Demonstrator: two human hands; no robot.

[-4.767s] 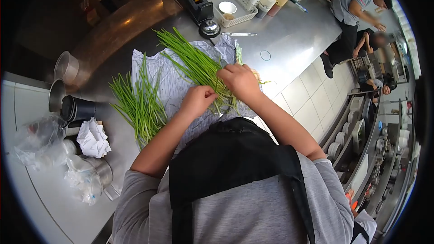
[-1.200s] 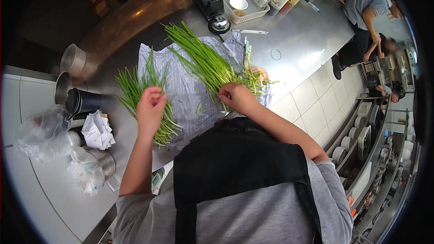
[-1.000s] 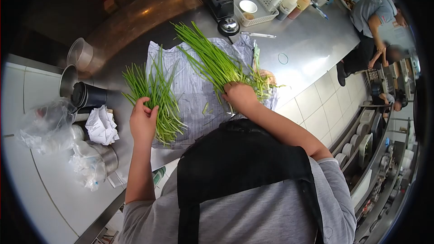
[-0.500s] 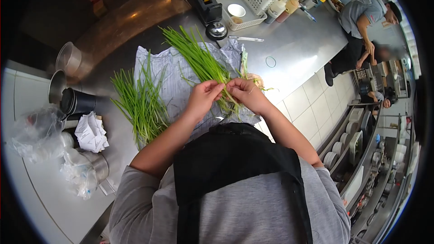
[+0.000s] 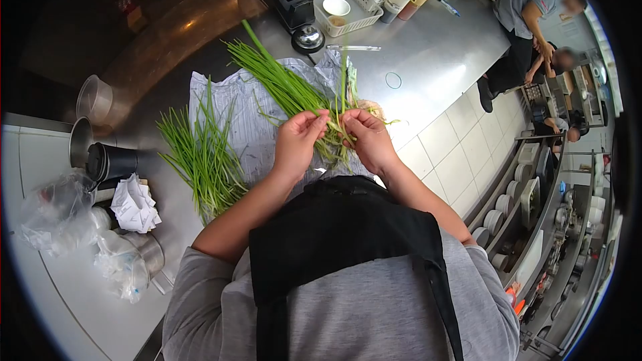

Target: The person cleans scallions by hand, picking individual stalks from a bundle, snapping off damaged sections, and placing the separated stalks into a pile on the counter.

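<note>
A bunch of green onions (image 5: 277, 83) lies on a spread, crumpled sheet of printed paper (image 5: 257, 140), its pale root ends toward me. My left hand (image 5: 299, 144) pinches a green onion near its pale end, its long stalk reaching away over the bunch. Just to the right, my right hand (image 5: 369, 139) is closed, thumb against fingers, on a thin green onion piece that sticks upward. Both hands are close together above the root ends, which they partly hide. A second heap of green onions (image 5: 200, 154) lies at the left, partly off the paper.
Beyond the paper are a call bell (image 5: 307, 39), a tape dispenser (image 5: 289, 0), a pen (image 5: 354, 47) and a white basket (image 5: 364, 21). A rubber band (image 5: 393, 80) lies right. Plastic bags (image 5: 120, 261) and a black container (image 5: 110, 162) stand left. Two people are at the right.
My hands have moved slightly apart. A long stalk now shows angled beyond the bunch from my left hand, and a green piece stands up at my right hand. The view has shifted slightly.
</note>
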